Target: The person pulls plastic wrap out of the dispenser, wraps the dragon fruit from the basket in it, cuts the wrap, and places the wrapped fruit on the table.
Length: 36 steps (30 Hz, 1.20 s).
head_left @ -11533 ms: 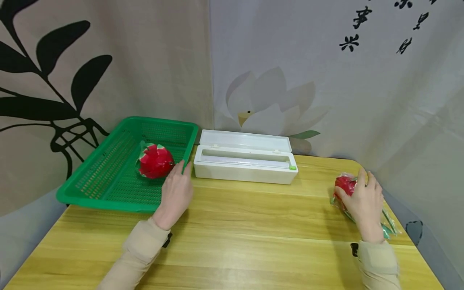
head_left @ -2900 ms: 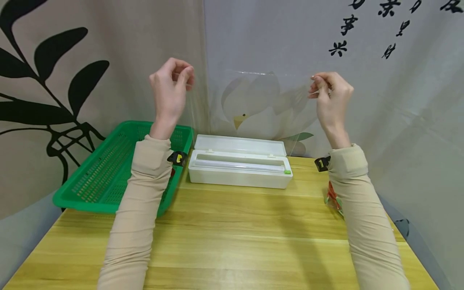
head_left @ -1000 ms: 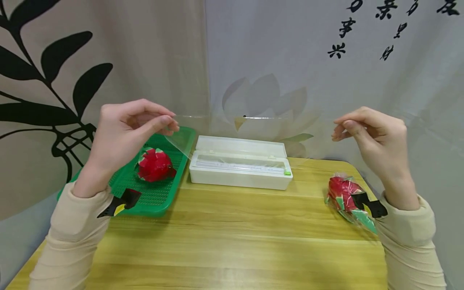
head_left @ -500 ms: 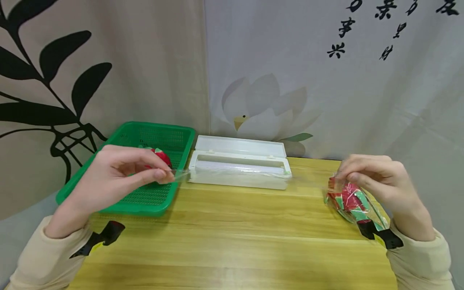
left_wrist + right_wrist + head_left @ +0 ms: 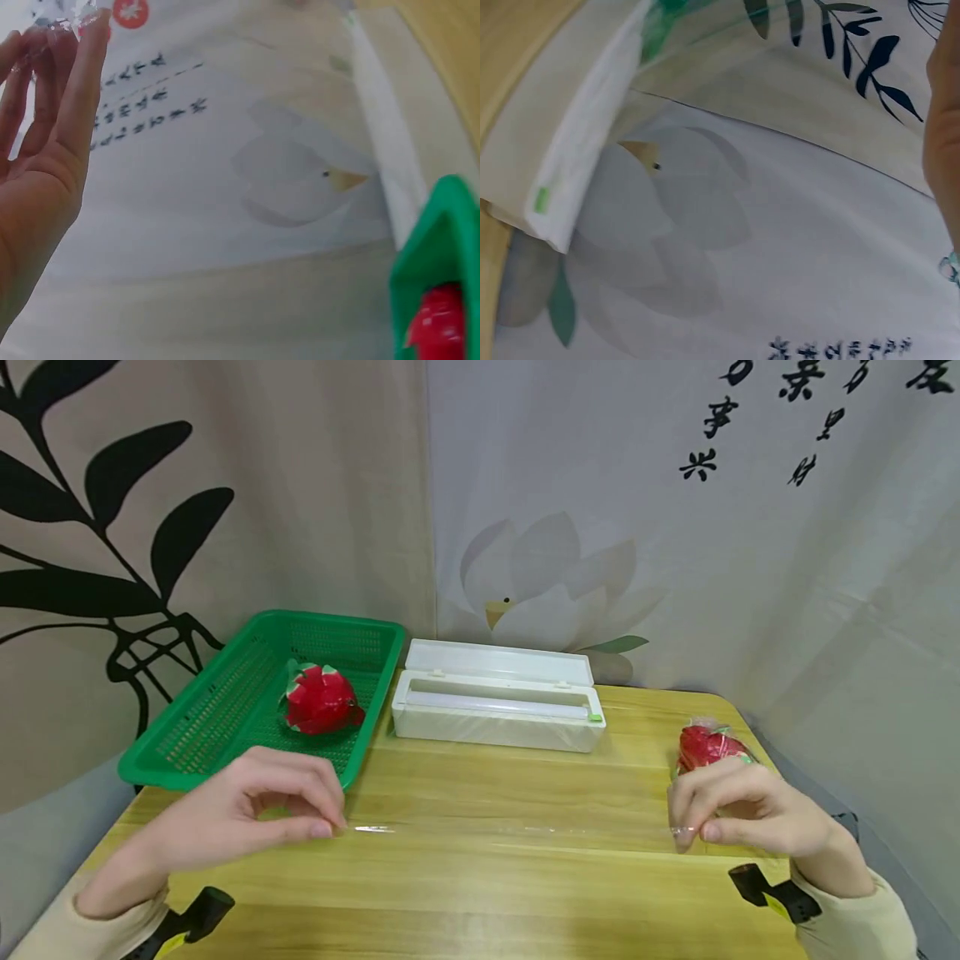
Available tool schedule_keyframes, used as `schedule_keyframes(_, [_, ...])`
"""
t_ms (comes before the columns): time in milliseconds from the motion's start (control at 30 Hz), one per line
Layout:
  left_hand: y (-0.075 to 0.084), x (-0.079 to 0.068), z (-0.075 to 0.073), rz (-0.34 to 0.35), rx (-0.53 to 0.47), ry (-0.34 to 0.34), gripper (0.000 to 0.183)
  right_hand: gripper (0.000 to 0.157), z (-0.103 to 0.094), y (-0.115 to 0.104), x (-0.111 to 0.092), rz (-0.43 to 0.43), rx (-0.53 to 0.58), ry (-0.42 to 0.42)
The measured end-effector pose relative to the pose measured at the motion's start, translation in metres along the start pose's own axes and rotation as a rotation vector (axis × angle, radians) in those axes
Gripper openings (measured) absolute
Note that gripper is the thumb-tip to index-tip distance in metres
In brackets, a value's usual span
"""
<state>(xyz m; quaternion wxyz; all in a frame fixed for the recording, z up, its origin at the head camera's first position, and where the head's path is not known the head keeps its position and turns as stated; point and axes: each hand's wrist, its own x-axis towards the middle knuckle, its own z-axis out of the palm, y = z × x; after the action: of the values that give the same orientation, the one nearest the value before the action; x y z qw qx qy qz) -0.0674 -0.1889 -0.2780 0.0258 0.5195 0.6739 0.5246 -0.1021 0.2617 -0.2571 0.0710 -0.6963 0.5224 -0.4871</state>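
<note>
pinched clear film (image 5: 372, 829) in left hand (image 5: 225, 818) and right hand (image 5: 787, 818), well apart; stretched it over the wooden table (image 5: 487, 910), in front of the white box (image 5: 498, 727). saw a plastic-wrapped red bundle (image 5: 708, 746) beyond the right hand, a red fruit (image 5: 322, 700) inside the green basket (image 5: 330, 620).

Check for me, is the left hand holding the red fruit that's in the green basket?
No, the head view shows the left hand pinching the edge of clear film, while the red fruit lies in the green basket.
</note>
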Motion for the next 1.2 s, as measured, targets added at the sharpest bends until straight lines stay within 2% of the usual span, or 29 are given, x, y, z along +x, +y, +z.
schedule_keyframes(133, [-0.015,-0.010,0.009,0.027,-0.072,-0.048,0.040,0.014,0.011,0.011,-0.010,0.017,0.074,-0.057])
schedule_keyframes(367, [-0.039,-0.027,0.027,0.022,-0.137,-0.124,0.030,0.013,0.030,0.034,-0.037,0.102,0.103,-0.157])
schedule_keyframes(500, [-0.055,-0.040,0.037,-0.024,-0.209,-0.166,0.025,0.013,0.043,0.046,-0.051,0.169,0.132,-0.200])
schedule_keyframes(633, [-0.068,-0.052,0.047,-0.127,-0.317,-0.203,0.022,0.012,0.056,0.056,-0.065,0.250,0.196,-0.214])
schedule_keyframes(767, [-0.079,-0.063,0.055,-0.234,-0.426,-0.199,0.022,0.012,0.066,0.067,-0.085,0.321,0.262,-0.200])
schedule_keyframes(867, [-0.086,-0.070,0.060,-0.279,-0.476,-0.184,0.021,0.013,0.072,0.075,-0.099,0.358,0.278,-0.190])
schedule_keyframes(1033, [-0.098,-0.079,0.066,-0.285,-0.486,-0.196,0.020,0.018,0.079,0.085,-0.119,0.421,0.290,-0.183])
schedule_keyframes(1200, [-0.110,-0.085,0.071,-0.285,-0.475,-0.245,0.019,0.021,0.088,0.091,-0.130,0.480,0.316,-0.178])
